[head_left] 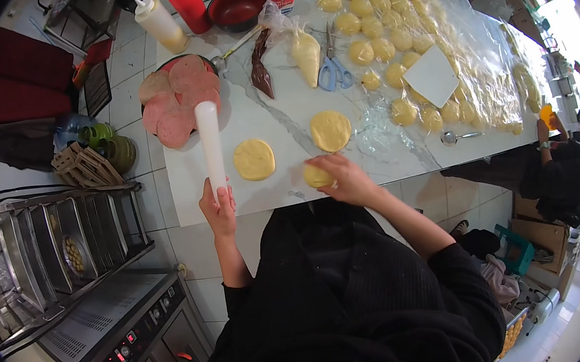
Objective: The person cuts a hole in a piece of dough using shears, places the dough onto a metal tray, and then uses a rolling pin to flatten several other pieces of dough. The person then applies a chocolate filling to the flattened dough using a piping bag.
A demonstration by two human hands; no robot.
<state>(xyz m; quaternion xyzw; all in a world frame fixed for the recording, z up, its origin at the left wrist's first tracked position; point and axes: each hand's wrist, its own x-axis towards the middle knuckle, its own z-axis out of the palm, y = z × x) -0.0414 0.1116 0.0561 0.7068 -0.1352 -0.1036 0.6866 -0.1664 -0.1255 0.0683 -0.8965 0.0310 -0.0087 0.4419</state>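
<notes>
My left hand grips a white rolling pin, held upright at the table's front edge. My right hand is closed on a pale dough piece at that edge, right of the pin. Two flattened dough rounds lie on the marble-patterned table, the other just above my right hand. Behind the pin sits a round dish of pink sliced meat. A brown piping bag, a cream piping bag and blue-handled scissors lie farther back.
Dough balls under plastic with a white square plate cover the right side. Bottles, a red bowl and a spoon are on the table. A tray rack stands left; another person works at far right.
</notes>
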